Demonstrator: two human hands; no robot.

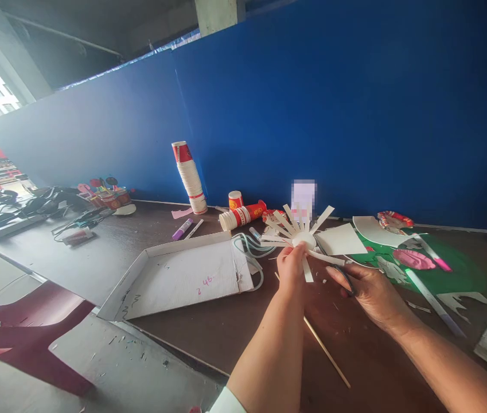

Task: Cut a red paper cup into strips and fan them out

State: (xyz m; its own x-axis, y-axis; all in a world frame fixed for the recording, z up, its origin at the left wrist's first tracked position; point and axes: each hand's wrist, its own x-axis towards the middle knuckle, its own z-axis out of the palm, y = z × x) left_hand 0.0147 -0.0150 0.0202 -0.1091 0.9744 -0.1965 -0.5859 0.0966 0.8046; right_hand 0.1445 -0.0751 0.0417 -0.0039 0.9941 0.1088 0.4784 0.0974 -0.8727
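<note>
My left hand (291, 265) is closed on a white paper cup cut into strips (304, 240), its round base in the middle and the strips spread out like petals. The fingers of my right hand (361, 287) are wrapped round the dark handles of a pair of scissors (344, 280). One strip of the cut cup reaches right, close to the scissors, whose blades are mostly hidden. Beyond the strips lies a square piece of white paper (343, 240). A thin wooden stick (327, 351) rests on the table below my hands.
A shallow cardboard box lid (183, 278) lies to the left. Stacked paper cups (190, 178) stand near the blue partition (333, 103), with fallen cups (243, 215) beside them. A purple glue stick (182, 229) lies nearby. Right are a green sheet (462, 275), markers and paper scraps.
</note>
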